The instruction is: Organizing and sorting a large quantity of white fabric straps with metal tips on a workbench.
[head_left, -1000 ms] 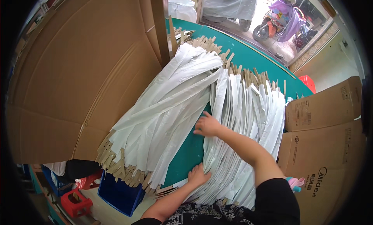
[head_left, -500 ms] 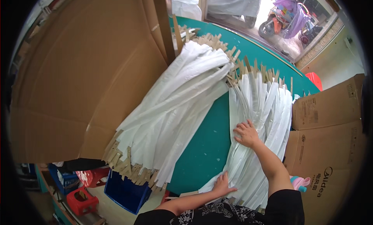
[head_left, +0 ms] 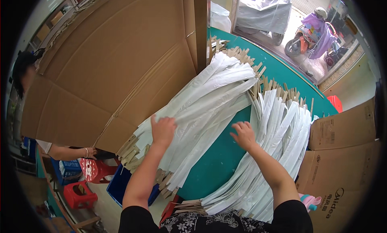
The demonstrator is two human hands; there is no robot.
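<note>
Two heaps of long, flat strips in white wrapping, with tan ends sticking out, lie on a green table (head_left: pixel 213 156). Over the lower part of the left heap (head_left: pixel 205 98) is my left hand (head_left: pixel 163 130), fingers apart and holding nothing; whether it touches the wrapping I cannot tell. My right hand (head_left: pixel 244 135) hovers at the bare strip of table between the heaps, its fingers spread and slightly bent. Beside it, the right heap (head_left: pixel 282 132) curves down toward my body, its near tan ends (head_left: pixel 188 206) pointing left.
A large cardboard sheet (head_left: pixel 109 68) stands along the left, a cardboard box (head_left: pixel 342 164) on the right. Behind the sheet another person's hand (head_left: pixel 92 153) grips near its lower edge. Red stools (head_left: pixel 80 194) and a blue bin (head_left: pixel 117 186) sit below left. A pink bottle (head_left: pixel 309 201) is near my right elbow.
Both hands have lifted off the right heap; my left went up to the left heap, my right moved slightly left. The view has shifted, and another person's arm and head now show at left.
</note>
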